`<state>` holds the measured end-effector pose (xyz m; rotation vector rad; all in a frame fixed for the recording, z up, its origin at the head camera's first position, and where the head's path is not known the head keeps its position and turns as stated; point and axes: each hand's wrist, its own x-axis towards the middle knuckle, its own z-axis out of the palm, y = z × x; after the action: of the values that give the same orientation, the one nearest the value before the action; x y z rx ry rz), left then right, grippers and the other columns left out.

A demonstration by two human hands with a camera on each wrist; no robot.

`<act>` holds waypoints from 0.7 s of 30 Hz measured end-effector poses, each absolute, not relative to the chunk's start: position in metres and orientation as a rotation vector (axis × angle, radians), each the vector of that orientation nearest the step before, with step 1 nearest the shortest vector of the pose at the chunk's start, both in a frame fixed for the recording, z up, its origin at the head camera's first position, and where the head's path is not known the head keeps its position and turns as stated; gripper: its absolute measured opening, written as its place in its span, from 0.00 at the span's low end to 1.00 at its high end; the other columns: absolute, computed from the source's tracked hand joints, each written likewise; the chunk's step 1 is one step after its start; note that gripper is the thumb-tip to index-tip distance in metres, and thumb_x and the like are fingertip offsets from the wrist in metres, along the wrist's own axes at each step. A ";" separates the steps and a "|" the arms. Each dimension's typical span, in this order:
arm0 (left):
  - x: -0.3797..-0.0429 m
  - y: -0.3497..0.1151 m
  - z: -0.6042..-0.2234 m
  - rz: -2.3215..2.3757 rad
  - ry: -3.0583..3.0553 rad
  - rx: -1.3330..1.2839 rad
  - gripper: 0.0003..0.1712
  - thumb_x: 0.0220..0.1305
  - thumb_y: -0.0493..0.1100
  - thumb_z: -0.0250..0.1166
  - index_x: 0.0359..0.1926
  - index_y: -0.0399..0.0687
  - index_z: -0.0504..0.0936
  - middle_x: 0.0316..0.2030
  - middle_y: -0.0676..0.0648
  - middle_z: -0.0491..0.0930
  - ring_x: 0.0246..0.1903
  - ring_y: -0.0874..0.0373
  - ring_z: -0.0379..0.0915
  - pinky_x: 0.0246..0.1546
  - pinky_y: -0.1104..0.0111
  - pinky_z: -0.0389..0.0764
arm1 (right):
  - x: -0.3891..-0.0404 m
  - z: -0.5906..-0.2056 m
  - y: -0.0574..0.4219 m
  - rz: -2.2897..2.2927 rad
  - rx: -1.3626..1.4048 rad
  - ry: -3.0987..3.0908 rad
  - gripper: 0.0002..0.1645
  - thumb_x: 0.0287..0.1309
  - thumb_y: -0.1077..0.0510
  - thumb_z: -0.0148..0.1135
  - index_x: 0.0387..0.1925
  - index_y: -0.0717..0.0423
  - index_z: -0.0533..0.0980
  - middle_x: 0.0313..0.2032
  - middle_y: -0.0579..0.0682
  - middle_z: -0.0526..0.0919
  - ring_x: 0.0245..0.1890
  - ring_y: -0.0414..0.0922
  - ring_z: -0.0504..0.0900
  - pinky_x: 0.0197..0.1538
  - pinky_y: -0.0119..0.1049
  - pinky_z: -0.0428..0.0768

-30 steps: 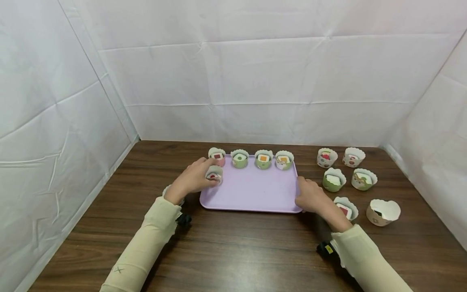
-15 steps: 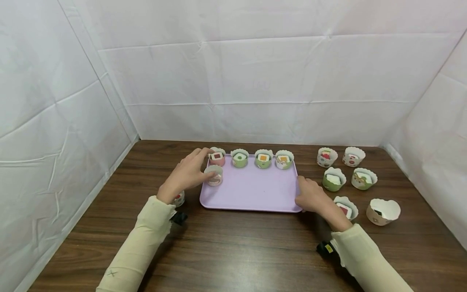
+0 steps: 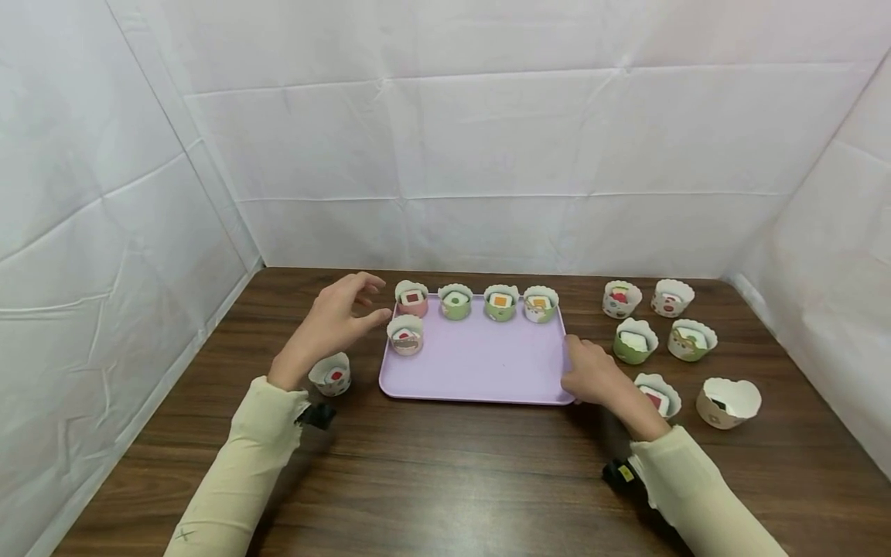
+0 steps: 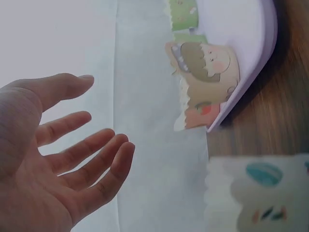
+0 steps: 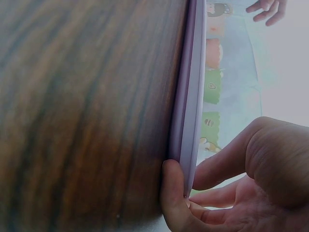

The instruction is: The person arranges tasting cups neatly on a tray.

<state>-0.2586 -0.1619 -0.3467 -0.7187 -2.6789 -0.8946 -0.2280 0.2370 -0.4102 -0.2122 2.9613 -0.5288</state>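
My left hand (image 3: 332, 319) hovers left of a lilac tray (image 3: 480, 367), its fingers spread and loosely bent around nothing. Nearest to it on the tray is a pale paper baking cup (image 3: 405, 336) holding a small white piece with red; in the left wrist view this cup (image 4: 210, 72) carries a cartoon face. Behind it along the far edge stand a pink cup (image 3: 412, 299), a green cup (image 3: 455, 302) and two more cups. My right hand (image 3: 597, 377) grips the tray's right side, and the right wrist view shows fingers on both sides of the rim (image 5: 193, 96).
A spotted paper cup (image 3: 330, 375) stands on the wooden table (image 3: 445, 480) beneath my left wrist. Right of the tray are several filled cups, among them a green cup (image 3: 633, 342) and a larger pale cup (image 3: 727, 404). White cloth (image 3: 487, 139) hangs behind and at both sides.
My left hand has let go of the pale cup at the tray's front left and drawn away leftward. The cup stays upright there. My right hand keeps its place on the tray.
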 end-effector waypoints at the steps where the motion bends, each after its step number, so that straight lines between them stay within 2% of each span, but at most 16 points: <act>1: -0.258 -0.165 -0.346 -0.908 -2.679 -0.715 0.24 0.61 0.49 0.67 0.56 0.48 0.73 0.48 0.44 0.78 0.47 0.48 0.79 0.49 0.58 0.82 | -0.228 -0.410 0.237 -0.529 -0.215 2.961 0.40 0.47 0.65 0.56 0.63 0.77 0.57 0.53 0.74 0.71 0.41 0.58 0.77 0.35 0.40 0.82; 7: -0.254 -0.183 -0.346 -0.936 -2.743 -0.711 0.23 0.63 0.52 0.65 0.56 0.49 0.74 0.50 0.46 0.79 0.49 0.49 0.78 0.49 0.58 0.82 | -0.228 -0.409 0.236 -0.527 -0.202 2.952 0.39 0.48 0.65 0.56 0.63 0.77 0.58 0.52 0.73 0.71 0.41 0.57 0.77 0.33 0.39 0.81; 14: -0.253 -0.208 -0.354 -0.958 -2.883 -0.687 0.26 0.63 0.53 0.65 0.58 0.49 0.74 0.53 0.44 0.78 0.53 0.45 0.76 0.53 0.50 0.79 | -0.228 -0.410 0.236 -0.517 -0.202 2.962 0.40 0.47 0.65 0.56 0.63 0.77 0.58 0.54 0.74 0.71 0.43 0.58 0.77 0.36 0.41 0.82; 21: -0.251 -0.229 -0.352 -0.941 -3.033 -0.752 0.28 0.61 0.55 0.65 0.60 0.49 0.73 0.55 0.43 0.78 0.55 0.44 0.74 0.53 0.51 0.78 | -0.229 -0.411 0.236 -0.508 -0.217 2.976 0.40 0.47 0.65 0.56 0.63 0.77 0.58 0.53 0.74 0.71 0.42 0.58 0.77 0.37 0.42 0.82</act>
<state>-0.2511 -0.2287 -0.3518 -0.7520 -3.0328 -0.9415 -0.2286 0.2360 -0.4111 -0.2169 2.9757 -0.5077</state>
